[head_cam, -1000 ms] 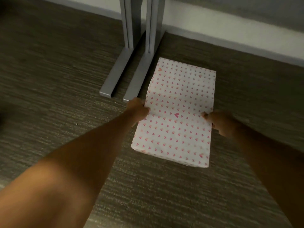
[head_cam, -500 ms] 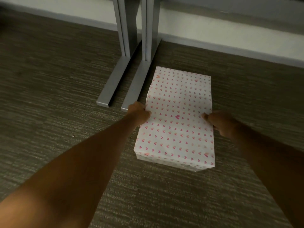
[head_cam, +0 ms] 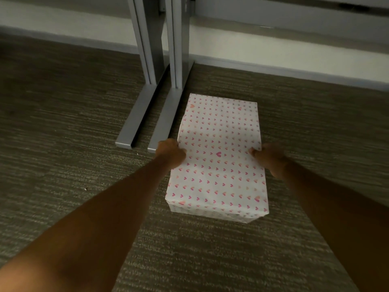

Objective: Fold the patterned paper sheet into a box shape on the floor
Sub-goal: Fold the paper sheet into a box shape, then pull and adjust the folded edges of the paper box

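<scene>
The patterned paper sheet, white with small pink hearts, has the shape of a long box on the dark carpet, its near end face showing. My left hand grips the box's left long edge about halfway along, thumb on top. On the opposite long edge my right hand grips at the same level. The fingers of both hands are hidden under or behind the sides.
Two grey metal desk legs with flat feet stand just left of the box's far end. A pale baseboard and wall run along the back. Carpet extends to the left, right and toward me.
The view has tilted up and the box now lies straighter and nearer to me. Both hands keep the same hold on its sides.
</scene>
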